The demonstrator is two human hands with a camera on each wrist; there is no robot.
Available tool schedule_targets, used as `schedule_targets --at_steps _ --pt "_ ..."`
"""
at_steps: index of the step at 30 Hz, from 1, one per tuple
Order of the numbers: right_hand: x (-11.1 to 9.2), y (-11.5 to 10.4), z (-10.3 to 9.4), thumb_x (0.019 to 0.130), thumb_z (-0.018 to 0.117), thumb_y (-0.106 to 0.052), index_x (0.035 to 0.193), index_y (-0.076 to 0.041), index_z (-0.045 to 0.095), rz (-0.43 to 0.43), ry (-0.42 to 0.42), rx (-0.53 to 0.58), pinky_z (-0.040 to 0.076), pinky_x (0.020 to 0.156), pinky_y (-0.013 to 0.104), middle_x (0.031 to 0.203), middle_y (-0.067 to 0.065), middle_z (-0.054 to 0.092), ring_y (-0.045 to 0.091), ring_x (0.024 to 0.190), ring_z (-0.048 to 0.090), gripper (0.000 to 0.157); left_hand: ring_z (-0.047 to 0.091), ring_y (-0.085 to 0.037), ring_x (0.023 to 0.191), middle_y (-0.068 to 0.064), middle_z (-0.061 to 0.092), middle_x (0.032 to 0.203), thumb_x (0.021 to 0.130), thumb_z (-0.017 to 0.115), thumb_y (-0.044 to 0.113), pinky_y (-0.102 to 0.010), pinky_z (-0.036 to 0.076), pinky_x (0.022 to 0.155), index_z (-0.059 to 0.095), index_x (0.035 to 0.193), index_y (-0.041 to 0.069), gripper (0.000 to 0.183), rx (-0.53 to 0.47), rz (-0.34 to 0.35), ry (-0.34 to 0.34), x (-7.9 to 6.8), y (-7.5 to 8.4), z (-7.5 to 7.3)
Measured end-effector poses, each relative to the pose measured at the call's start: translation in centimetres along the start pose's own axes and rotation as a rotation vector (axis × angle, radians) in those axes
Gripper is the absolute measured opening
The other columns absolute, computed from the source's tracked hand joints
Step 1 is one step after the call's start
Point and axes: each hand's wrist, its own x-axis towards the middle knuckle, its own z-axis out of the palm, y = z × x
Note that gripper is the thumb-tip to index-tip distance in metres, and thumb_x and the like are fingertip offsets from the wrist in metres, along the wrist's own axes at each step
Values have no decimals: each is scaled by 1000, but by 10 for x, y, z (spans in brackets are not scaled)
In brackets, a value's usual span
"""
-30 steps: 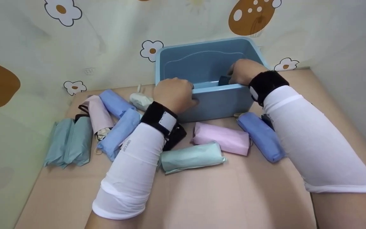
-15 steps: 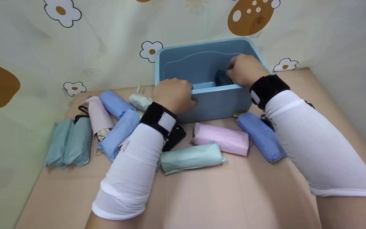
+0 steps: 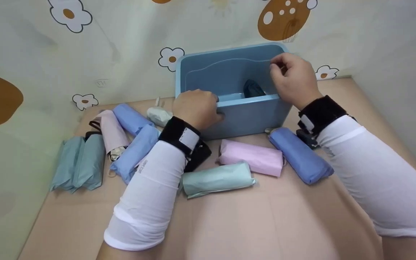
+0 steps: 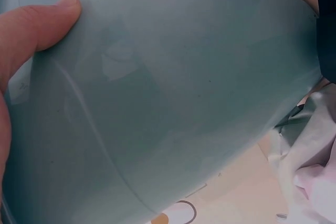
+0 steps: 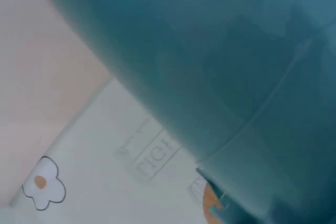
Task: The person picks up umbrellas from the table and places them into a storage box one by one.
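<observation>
In the head view, the left hand (image 3: 196,108) has its grip pinching the near rim of the light-blue rectangular plastic bin (image 3: 246,119), standing on the beige desk (image 3: 237,224). The right hand (image 3: 297,80) is raised at the bin's right end — its grip loosely curved and slightly parted. A dark teal fabric bundle (image 3: 253,89) sits inside the bin, partly hidden by the near wall. In front lie a pink rolled fabric pouch (image 3: 253,158) and a mint-green rolled fabric pouch (image 3: 219,179).

In the left wrist view, the left thumb (image 4: 39,27) rests against the bin's wall.

In the right wrist view, the bin's side shows — beyond it, a white flower-printed sheet (image 5: 105,190).
</observation>
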Motion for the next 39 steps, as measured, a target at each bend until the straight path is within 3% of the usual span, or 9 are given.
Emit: schedule_targets --at_steps 5,8,13,19,24,30,35,39 --pt "-16 21 -17 107 54 -23 134 1 63 15 -17 56 46 95 31 127 16 61 23 109 55 38 66 -24 71 -2 72 78 86 74 44 -50 57 63 74 83 17 28 -8 8 22 -1 0 1" --pt "-25 33 -28 105 55 -22 137 3 61 25 29 69 43 102 37 133 19 59 27 115 53 41 66 -25 70 -3 70 75 86 74 43 -50 56 61 70 79 16 28 -5 11 36 -1 -1 2" --pt "-39 53 -47 105 52 -27 140 2 59 66 114 16 41 105 37 137 20 58 29 119 50 45 64 -23 69 -2 69 75 88 73 43 -48 56 61 70 79 15 30 -1 0 24 -1 0 2" --pt "-52 69 -68 104 53 -26 144 6 53 85 109 -31 36 112 52 145 26 53 38 131 47 51 64 -23 70 -2 70 76 89 73 44 -47 56 62 71 82 15 31 -4 -2 17 -1 0 1" --pt "-62 79 -77 105 55 -30 153 7 42 142 13 -83 27 121 63 155 32 42 48 147 34 62 64 -24 69 -2 69 75 89 73 44 -47 56 61 72 83 14 31 -11 -7 7 -1 1 0" --pt "-74 87 -80 104 57 -41 161 5 26 205 -143 -190 21 121 72 166 32 28 55 153 20 80 64 -23 69 -2 70 76 89 73 45 -47 56 62 74 86 14 31 -6 -7 -6 -1 1 0" --pt "-83 97 -78 102 56 -55 165 5 13 265 -319 -298 16 118 79 171 36 3 62 155 2 97 65 -25 69 -2 70 76 88 73 44 -48 56 61 73 82 15 30 -9 -6 9 -1 1 1" --pt "-90 105 -72 101 54 -64 164 7 4 298 -484 -384 11 116 82 167 42 -9 69 150 -2 108 66 -26 70 -3 72 78 86 74 45 -50 56 61 70 79 16 30 -9 -7 16 -1 0 1"
